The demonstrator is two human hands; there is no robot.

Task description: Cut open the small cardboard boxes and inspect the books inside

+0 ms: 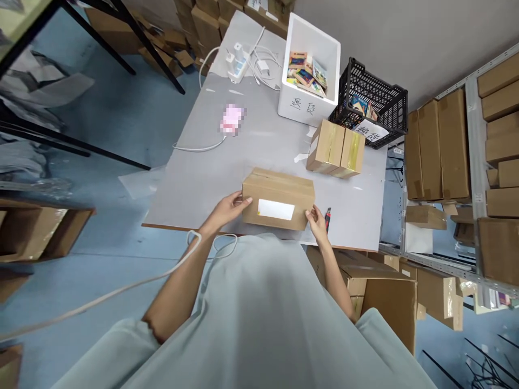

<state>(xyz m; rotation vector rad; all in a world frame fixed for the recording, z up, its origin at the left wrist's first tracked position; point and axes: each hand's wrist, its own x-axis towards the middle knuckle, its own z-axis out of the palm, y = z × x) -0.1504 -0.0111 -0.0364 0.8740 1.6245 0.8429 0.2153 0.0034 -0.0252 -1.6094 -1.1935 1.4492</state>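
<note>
A brown cardboard box with a white label on its near side sits at the front edge of the grey table. My left hand grips its left end, thumb on the near face and fingers partly hidden behind the corner. At the right end, my right hand holds the lower near corner. Just right of that hand lies a red and black box cutter.
Two taped cartons stand behind to the right. Beyond them are a white foam bin and a black crate, both with colourful packs inside. A power strip with cables lies at the back left. An open carton stands below the table's right front.
</note>
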